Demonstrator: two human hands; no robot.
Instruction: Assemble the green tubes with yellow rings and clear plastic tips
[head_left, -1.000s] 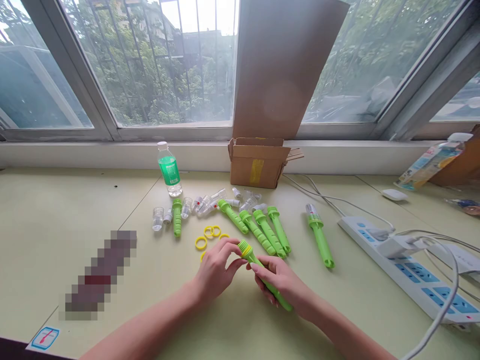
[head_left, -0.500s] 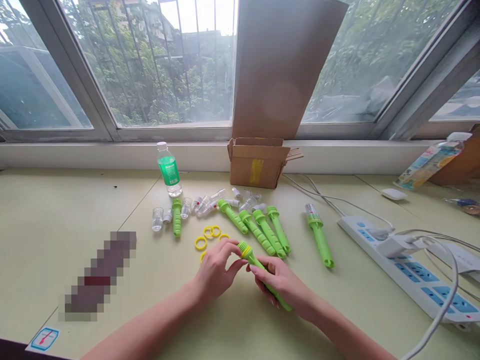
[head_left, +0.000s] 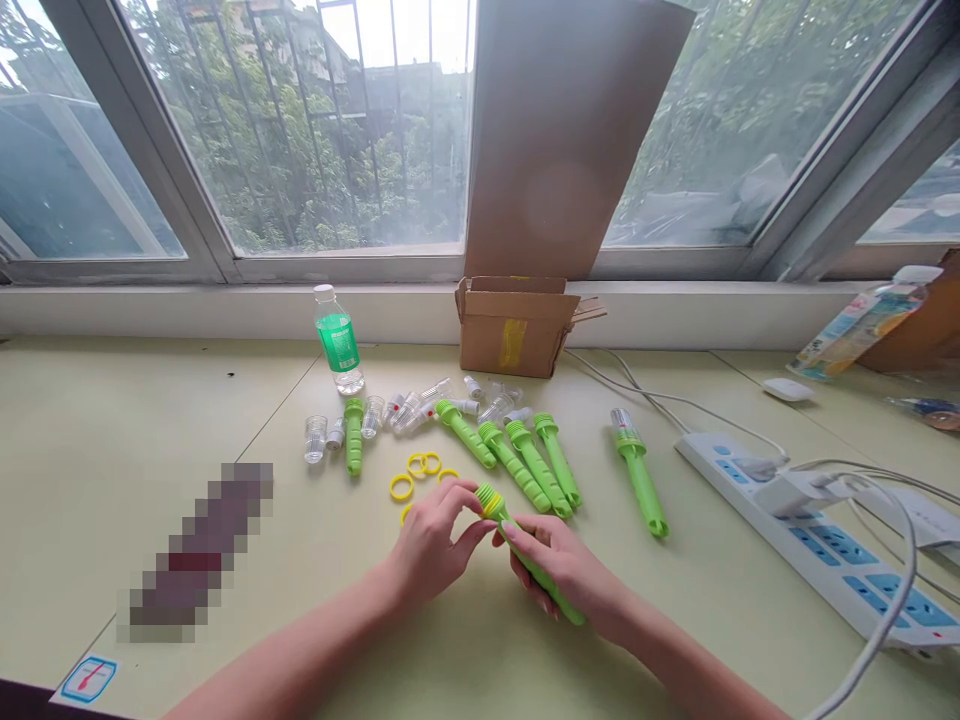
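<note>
My right hand (head_left: 562, 567) is wrapped round a green ribbed plastic handle (head_left: 567, 606) held just above the table. My left hand (head_left: 433, 545) pinches a yellow ring (head_left: 489, 497) seated on the handle's threaded top end. More yellow rings (head_left: 401, 487) lie on the table just beyond my left hand. Several other green handles (head_left: 525, 462) lie in a row behind my hands, one more (head_left: 353, 436) to the left. A finished-looking handle with a clear cap (head_left: 639, 472) lies apart to the right. Small clear caps (head_left: 409, 408) are scattered behind the handles.
A water bottle with a green label (head_left: 339, 341) and an open cardboard box (head_left: 514, 326) stand near the window sill. A white power strip (head_left: 814, 535) with plugs and cables runs along the right. A blurred patch (head_left: 201, 548) lies at left.
Almost nothing has moved. My hands stay on the same green handle, shifted only slightly downward.
</note>
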